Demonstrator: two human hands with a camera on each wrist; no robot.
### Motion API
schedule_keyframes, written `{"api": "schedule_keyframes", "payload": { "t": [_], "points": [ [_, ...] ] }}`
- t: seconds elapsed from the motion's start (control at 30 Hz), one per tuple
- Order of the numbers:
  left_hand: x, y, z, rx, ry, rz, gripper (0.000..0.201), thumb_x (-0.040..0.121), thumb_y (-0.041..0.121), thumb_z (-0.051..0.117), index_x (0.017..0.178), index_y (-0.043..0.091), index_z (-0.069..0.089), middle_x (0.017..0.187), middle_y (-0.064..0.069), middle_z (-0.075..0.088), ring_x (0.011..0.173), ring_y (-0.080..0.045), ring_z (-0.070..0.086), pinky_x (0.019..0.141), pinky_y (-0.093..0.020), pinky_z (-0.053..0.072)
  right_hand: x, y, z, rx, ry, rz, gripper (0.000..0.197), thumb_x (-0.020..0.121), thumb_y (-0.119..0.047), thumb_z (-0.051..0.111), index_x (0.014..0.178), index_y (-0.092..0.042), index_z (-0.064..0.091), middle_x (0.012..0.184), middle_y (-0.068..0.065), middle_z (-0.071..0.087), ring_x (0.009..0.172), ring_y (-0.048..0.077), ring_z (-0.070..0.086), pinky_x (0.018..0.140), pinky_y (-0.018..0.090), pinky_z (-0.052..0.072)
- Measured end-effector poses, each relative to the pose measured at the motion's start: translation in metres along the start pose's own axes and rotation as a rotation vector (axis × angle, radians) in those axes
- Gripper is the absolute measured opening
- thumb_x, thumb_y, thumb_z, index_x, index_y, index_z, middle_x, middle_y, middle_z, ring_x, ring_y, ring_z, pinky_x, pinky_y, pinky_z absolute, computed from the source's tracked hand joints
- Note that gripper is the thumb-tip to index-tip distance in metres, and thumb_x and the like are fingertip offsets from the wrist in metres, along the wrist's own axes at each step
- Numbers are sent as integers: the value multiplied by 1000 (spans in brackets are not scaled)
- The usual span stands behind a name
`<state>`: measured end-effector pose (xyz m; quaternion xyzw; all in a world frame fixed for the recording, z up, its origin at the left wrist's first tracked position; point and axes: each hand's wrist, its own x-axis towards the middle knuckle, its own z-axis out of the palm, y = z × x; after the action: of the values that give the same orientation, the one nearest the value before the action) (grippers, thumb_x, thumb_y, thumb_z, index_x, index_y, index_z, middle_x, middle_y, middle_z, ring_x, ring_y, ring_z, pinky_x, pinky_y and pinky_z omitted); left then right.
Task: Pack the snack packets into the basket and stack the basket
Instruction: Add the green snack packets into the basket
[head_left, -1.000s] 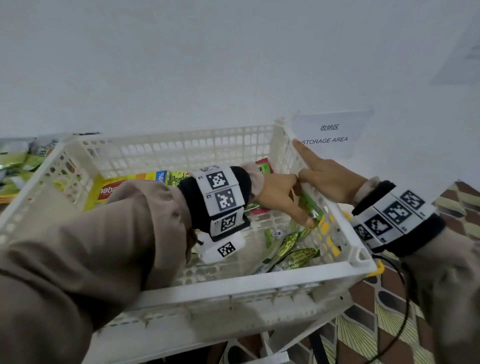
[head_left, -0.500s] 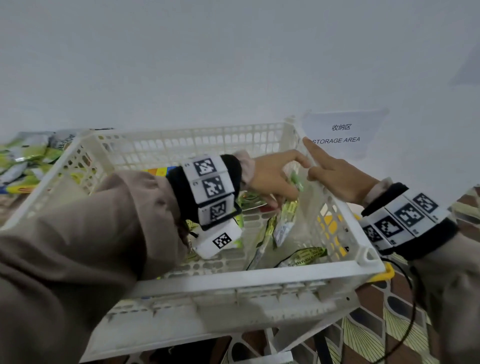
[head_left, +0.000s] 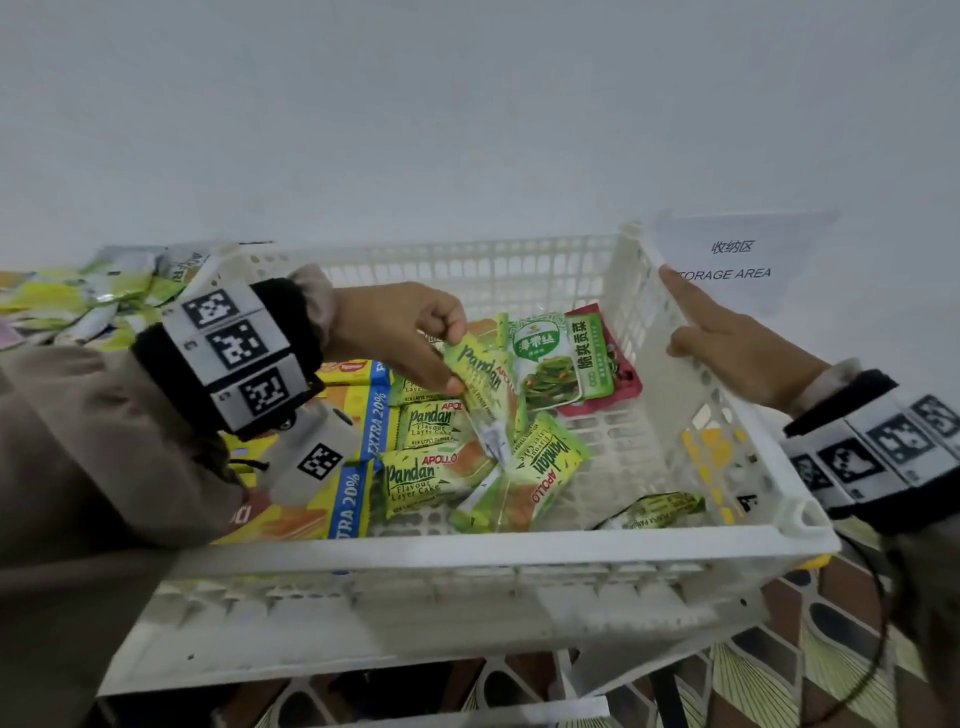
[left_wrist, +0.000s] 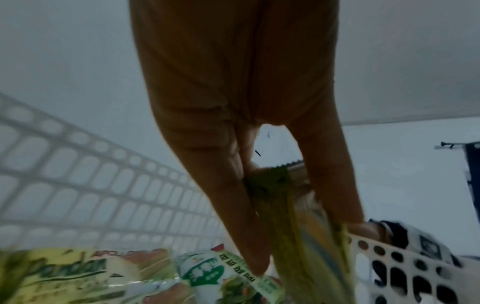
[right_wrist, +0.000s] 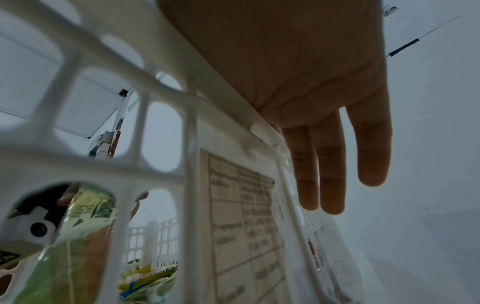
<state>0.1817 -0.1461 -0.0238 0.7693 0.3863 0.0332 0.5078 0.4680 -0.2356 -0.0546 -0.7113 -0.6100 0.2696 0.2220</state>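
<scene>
The left hand (head_left: 395, 332) reaches into the white basket (head_left: 467, 558) from the left, its thumb and forefinger pinched on the top edge of a green Pandan snack packet (head_left: 483, 384). The packet hangs from that pinch, its lower end down among the other packets, while the remaining fingers curl above it. In the left wrist view, the same hand (left_wrist: 233, 102) shows two long fingers (left_wrist: 233, 216) closed on the packet's crimped edge (left_wrist: 270, 181), though the picture is blurred there and I cannot tell how firmly.

The right hand (head_left: 737, 353) is outside the basket on its right wall. Its fingers are nearly straight and together, the forefinger stretched along the wall's upper rim toward the far corner. The right wrist view shows the palm (right_wrist: 298, 61) lying against the rim, with three straight fingers (right_wrist: 327, 164) extending past it and grasping nothing.

Inside the basket lie several more Pandan packets (head_left: 431, 478) in a loose heap near the middle, a large yellow and blue pack (head_left: 358, 415) under the left wrist, a green seaweed packet (head_left: 550, 358) over a red packet (head_left: 618, 374) near the far side, and one slim packet (head_left: 654, 509) against the near right corner. The basket sits on top of another white basket (head_left: 415, 634). More snack packets (head_left: 104, 296) lie outside, left of the basket. A paper sign (head_left: 737, 260) reading STORAGE AREA hangs on the wall behind the right hand.
</scene>
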Motion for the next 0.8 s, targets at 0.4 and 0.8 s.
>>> {"api": "schedule_keyframes", "payload": {
  "t": [0.4,0.8],
  "points": [
    [3,-16,16,697,-161,-221,48,75,35,72,115,25,47,137,1,35,128,-19,34,107,-36,30,-1,-4,3,32,31,-1,75,82,-27,49,146,-40,12,145,-15,27,127,23,43,105,32,28],
    [29,-16,65,930,-85,66,58,88,27,55,137,10,30,127,-8,44,110,-21,47,81,-26,36,-3,-7,3,40,55,12,71,87,-18,49,144,-42,15,137,-11,36,96,26,54,87,32,37]
  ]
}}
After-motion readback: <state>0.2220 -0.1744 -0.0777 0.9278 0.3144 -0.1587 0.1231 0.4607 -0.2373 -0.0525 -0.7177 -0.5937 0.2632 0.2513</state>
